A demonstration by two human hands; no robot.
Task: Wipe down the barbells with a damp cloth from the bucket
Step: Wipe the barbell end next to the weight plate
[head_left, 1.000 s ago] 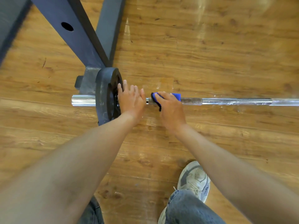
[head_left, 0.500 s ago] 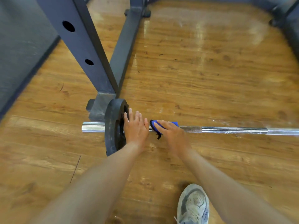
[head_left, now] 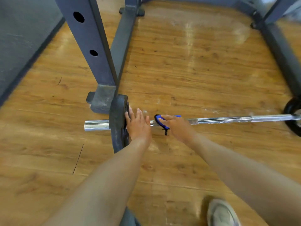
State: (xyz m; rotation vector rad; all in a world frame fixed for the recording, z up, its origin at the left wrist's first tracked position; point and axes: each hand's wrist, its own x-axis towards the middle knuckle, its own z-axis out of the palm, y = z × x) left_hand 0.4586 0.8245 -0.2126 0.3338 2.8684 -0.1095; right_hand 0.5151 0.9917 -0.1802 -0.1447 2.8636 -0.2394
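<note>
— Where the barbell (head_left: pixel 224 119) lies across the middle of the frame, what has each hand got?

— It rests on the wooden floor (head_left: pixel 187 66), running from a chrome sleeve end at centre left out to the right edge. The right hand (head_left: pixel 177 127) is curled over the shaft with a blue cloth (head_left: pixel 160 121) wrapped beneath its fingers; the cloth sits on the bar just right of the left plate, and a dark tag of it hangs below the shaft.

— And the left hand (head_left: pixel 138 125)?

— Fingers straight and together, laid flat against the inner face of the black weight plate (head_left: pixel 117 126). It grips nothing; it only presses there, just beside the cloth hand and not touching it.

— What else is around?

— A dark blue rack upright (head_left: pixel 88 46) with round holes rises from the upper left, its foot standing just behind the plate. Another plate (head_left: pixel 293 111) shows at the right edge on the far end of the bar. A grey shoe (head_left: pixel 221 212) sits at the lower right, and a patch of denim at the bottom centre. More of the rack frame crosses the upper right corner.
</note>
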